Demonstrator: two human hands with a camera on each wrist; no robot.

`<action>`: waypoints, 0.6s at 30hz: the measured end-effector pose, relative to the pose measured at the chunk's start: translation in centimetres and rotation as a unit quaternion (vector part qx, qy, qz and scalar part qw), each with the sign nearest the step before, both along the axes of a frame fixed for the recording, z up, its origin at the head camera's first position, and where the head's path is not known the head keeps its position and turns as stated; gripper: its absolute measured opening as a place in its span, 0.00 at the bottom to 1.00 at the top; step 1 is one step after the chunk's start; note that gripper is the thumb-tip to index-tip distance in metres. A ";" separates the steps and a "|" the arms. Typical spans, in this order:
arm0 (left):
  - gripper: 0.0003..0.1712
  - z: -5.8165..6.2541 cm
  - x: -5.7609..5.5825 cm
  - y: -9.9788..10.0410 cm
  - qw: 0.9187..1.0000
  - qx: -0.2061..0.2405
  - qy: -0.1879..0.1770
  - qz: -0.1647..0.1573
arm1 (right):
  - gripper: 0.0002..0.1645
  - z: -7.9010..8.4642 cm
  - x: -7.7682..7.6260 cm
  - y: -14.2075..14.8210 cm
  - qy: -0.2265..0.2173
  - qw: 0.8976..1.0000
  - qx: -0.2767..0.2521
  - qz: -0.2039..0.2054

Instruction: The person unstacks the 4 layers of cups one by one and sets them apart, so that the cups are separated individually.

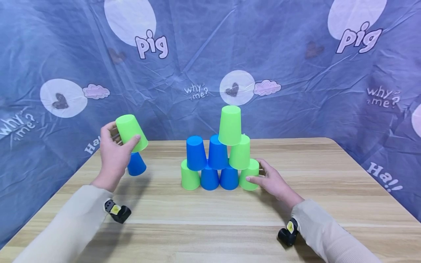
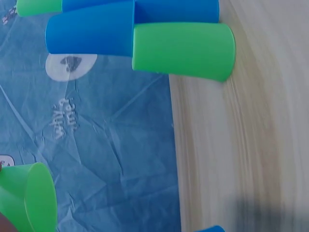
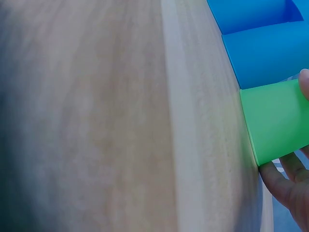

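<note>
My left hand (image 1: 115,153) grips a tilted green cup (image 1: 129,131) in the air at the left, thumb on its near side. Below it, an upside-down blue cup (image 1: 136,165) stands on the table. In the middle rises a pyramid of upside-down cups. Its bottom row has green cups at both ends and blue cups (image 1: 209,178) between them. Two blue cups (image 1: 196,153) and a green cup (image 1: 241,153) form the row above. One green cup (image 1: 230,126) tops the right side. My right hand (image 1: 271,180) holds the bottom-right green cup (image 3: 275,121) between thumb and fingers.
The cups stand on a wood-grain table (image 1: 197,226). Close behind its far edge hangs a blue printed cloth (image 1: 184,47), which also runs along both sides. Each sleeve carries a small black camera (image 1: 120,212) at the wrist.
</note>
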State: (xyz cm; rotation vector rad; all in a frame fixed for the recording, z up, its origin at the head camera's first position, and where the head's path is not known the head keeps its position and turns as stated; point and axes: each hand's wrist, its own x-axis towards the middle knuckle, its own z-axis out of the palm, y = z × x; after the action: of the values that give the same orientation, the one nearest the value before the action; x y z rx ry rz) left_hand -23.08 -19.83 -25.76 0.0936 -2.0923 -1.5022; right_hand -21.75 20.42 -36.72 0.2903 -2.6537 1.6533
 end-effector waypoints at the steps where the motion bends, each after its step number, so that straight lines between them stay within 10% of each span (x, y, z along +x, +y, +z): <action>1: 0.37 -0.1 0.0 -0.2 1.000 -0.002 -0.003 0.005 | 0.39 0.0 0.0 0.0 -0.001 1.000 -0.001 0.000; 18: 0.36 -0.6 -0.5 -4.0 0.996 0.008 -0.017 0.086 | 0.39 -0.1 -0.2 0.0 -0.015 1.000 -0.002 0.003</action>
State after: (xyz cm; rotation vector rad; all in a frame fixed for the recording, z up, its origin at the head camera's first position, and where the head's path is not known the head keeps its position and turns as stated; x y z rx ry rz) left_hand -23.55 -23.86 -26.37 0.3003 -2.0424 -1.4239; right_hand -21.90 20.42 -36.79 0.2746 -2.6740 1.6770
